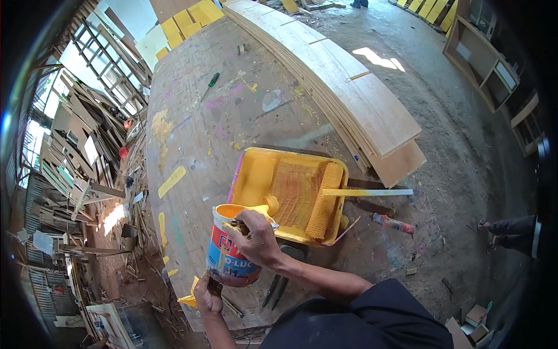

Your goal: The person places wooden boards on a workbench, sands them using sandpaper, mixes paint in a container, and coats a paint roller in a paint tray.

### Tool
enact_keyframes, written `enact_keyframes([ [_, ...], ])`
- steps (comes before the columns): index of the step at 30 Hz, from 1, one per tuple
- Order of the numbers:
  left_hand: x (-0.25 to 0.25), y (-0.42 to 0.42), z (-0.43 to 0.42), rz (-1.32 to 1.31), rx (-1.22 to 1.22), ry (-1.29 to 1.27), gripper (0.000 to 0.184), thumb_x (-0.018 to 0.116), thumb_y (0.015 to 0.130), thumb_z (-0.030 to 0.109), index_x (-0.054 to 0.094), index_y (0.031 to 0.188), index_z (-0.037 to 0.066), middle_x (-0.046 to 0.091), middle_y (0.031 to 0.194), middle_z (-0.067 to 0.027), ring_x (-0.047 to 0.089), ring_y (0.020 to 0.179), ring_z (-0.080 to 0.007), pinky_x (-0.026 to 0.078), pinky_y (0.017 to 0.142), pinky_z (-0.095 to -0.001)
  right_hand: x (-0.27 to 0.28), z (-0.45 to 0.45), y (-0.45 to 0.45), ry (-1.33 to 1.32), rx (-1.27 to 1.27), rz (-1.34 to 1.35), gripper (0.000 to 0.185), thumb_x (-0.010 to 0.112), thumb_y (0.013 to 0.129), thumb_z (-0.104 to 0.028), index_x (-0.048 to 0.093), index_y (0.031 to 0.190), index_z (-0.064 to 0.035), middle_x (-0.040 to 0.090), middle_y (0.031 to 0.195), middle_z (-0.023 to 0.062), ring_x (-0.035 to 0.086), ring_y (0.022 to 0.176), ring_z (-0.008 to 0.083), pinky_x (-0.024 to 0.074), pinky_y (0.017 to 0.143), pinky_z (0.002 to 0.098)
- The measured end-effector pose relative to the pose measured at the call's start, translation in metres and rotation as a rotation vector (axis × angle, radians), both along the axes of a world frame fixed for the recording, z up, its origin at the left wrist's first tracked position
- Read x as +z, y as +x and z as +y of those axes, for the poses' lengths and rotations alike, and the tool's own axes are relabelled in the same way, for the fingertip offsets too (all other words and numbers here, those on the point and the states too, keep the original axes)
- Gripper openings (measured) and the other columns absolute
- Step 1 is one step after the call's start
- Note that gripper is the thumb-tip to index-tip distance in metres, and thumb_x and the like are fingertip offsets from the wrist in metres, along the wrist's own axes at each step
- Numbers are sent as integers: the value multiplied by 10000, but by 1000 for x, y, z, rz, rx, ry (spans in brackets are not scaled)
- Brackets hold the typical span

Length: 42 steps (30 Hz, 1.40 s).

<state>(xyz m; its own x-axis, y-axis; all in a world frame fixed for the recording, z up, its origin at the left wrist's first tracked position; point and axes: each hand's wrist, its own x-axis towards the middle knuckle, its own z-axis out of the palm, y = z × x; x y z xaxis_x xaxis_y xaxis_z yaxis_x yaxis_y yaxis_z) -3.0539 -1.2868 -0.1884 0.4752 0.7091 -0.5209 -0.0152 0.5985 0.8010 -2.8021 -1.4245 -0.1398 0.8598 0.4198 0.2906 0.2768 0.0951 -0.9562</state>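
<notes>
A paint can (pixel 232 264) with a red and blue label is tilted toward the paint tray, and yellow paint (pixel 271 203) runs over its lip. My right hand (pixel 258 239) is closed on the can near its rim. Under the can's lower end, my left hand (pixel 208 295) is wrapped round the bottom edge. The yellow paint tray (pixel 254 168) lies on the worktable just beyond the can, with wet yellow paint in it. A paint roller (pixel 325 200) coated in yellow rests across the tray's right side, its handle pointing right.
A long stack of pale boards (pixel 349 75) runs along the table's right edge. On the paint-stained worktable (pixel 232 122) lies a green-handled screwdriver (pixel 213 80). A paint-smeared roller-like piece (pixel 393 224) lies right of the tray. Scrap wood (pixel 87 157) fills the left side. Another person's legs (pixel 511 230) show at right.
</notes>
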Motion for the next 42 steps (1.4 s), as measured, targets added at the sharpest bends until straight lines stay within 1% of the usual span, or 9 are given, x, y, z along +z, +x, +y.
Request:
enact_keyframes([
  [2, 7, 5, -6, 7, 16, 34, 253, 666, 1010, 226, 690, 1158, 21, 743, 1138, -84, 703, 1061, -237, 550, 938, -395, 0, 0, 0, 24, -13, -20, 259, 805, 854, -133, 590, 849, 11, 569, 740, 112, 531, 672, 239, 434, 622, 386],
  [6, 2, 1, -3, 19, 22, 32, 248, 666, 1007, 223, 690, 1152, 24, 744, 1142, -88, 704, 1062, -238, 551, 931, -393, 1, 1, -1, 42, -16, -23, 265, 805, 853, -132, 582, 842, 11, 557, 736, 109, 523, 665, 239, 427, 616, 387],
  [14, -3, -4, 1, 0, -20, 30, 267, 669, 998, 227, 673, 1195, 48, 730, 1196, -82, 682, 1131, -252, 509, 993, -435, -2, 2, -2, 26, -19, -32, 269, 807, 849, -133, 581, 842, 12, 561, 748, 119, 531, 677, 263, 438, 633, 401],
  [17, -4, -3, -1, 33, 15, 10, 272, 670, 1001, 233, 672, 1199, 47, 729, 1200, -80, 683, 1128, -247, 513, 985, -428, -1, 2, -2, 46, -15, -43, 269, 807, 849, -136, 583, 844, 12, 564, 752, 121, 536, 682, 269, 441, 636, 406],
  [20, -12, -7, 4, 2, -14, 14, 277, 673, 1002, 240, 671, 1199, 46, 729, 1202, -79, 682, 1132, -243, 514, 985, -421, -2, 3, -2, 31, -16, -50, 262, 803, 852, -132, 586, 846, 14, 570, 757, 122, 538, 683, 267, 441, 636, 407],
  [26, 2, 1, -1, 13, -18, 35, 253, 688, 994, 236, 687, 1173, 56, 734, 1173, -69, 682, 1103, -242, 511, 948, -412, 2, -1, 0, -14, 7, -4, 259, 802, 859, -139, 594, 850, 15, 566, 739, 116, 528, 663, 244, 432, 616, 398],
  [28, -1, -1, 3, 24, -22, 35, 254, 695, 989, 241, 690, 1166, 59, 734, 1168, -66, 681, 1101, -245, 504, 946, -416, 0, -1, 0, -7, 6, 34, 292, 806, 852, -177, 580, 830, 7, 576, 747, 148, 567, 696, 307, 438, 643, 441],
  [33, 4, 2, -1, 34, -18, 33, 268, 712, 977, 259, 691, 1164, 69, 732, 1180, -64, 676, 1111, -251, 484, 958, -430, 2, -3, 0, 2, 9, 33, 289, 803, 854, -172, 580, 835, 11, 577, 747, 149, 568, 705, 310, 440, 650, 443],
  [42, 2, 0, -4, 58, -32, 26, 267, 684, 989, 285, 687, 1174, 92, 737, 1177, -46, 670, 1124, -240, 472, 953, -407, 3, -3, -1, -11, 17, 28, 282, 794, 863, -175, 586, 838, 14, 585, 753, 154, 580, 719, 316, 449, 666, 441],
])
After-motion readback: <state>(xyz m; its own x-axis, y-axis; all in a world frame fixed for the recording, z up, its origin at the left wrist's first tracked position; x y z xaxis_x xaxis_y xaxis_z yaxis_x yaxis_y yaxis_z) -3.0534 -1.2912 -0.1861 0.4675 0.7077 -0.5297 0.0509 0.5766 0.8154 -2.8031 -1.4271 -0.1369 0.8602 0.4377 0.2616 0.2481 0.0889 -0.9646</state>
